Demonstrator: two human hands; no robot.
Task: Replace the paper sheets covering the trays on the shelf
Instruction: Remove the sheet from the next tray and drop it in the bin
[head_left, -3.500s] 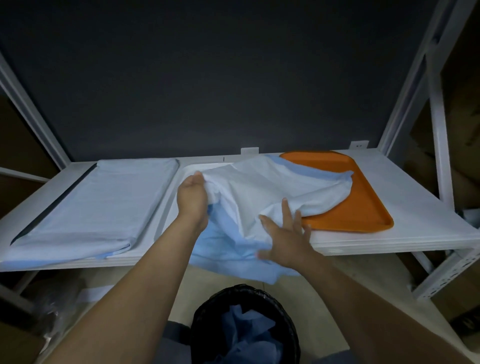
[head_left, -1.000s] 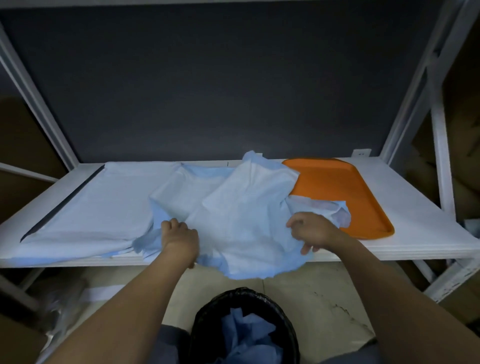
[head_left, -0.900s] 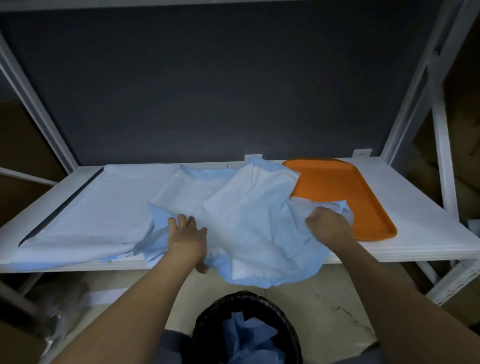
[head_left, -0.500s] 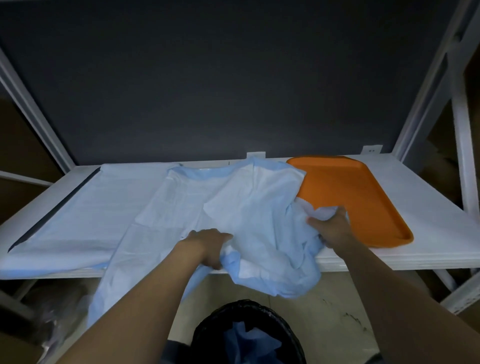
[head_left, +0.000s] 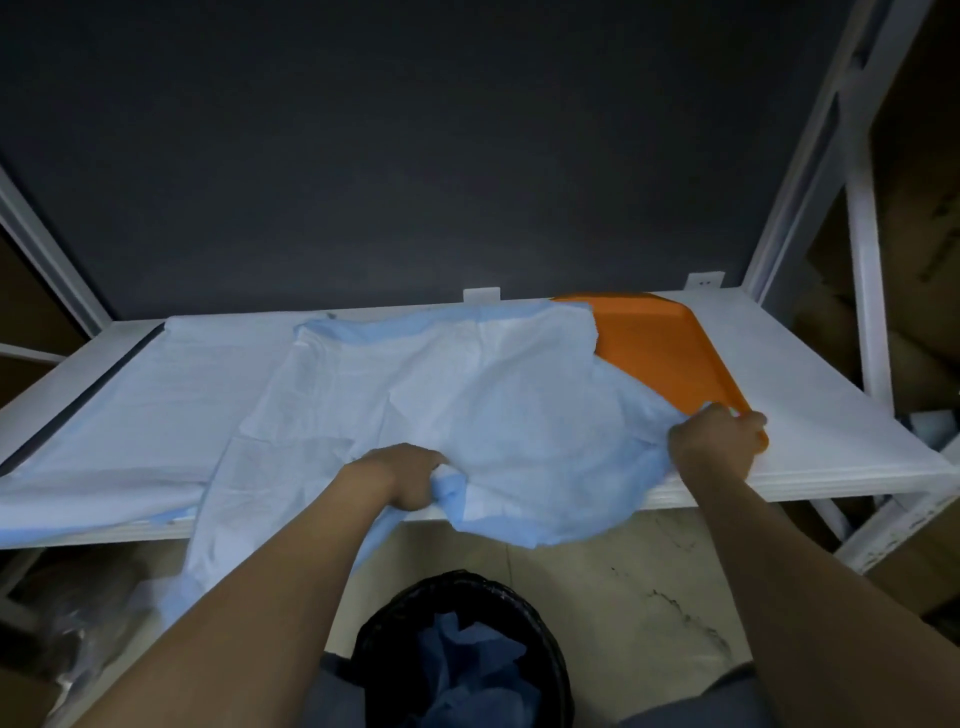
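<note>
Paper sheet (head_left: 493, 415), one, gripped by left hand (head_left: 405, 475) and right hand (head_left: 714, 441); one orange tray (head_left: 660, 348), perhaps another covered.

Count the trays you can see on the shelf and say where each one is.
1: the orange tray, right side of the shelf, its left part under the blue sheet. Others may be hidden under it or the flat sheet at the left.

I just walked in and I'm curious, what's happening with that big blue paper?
A person holds a blue paper sheet on the white shelf. The left hand grips a bunch at the shelf's front edge; the right hand grips its right edge by the near corner of the orange tray. The tray is partly uncovered. Another sheet lies flat on the left, and a black bin below holds crumpled blue paper.
</note>
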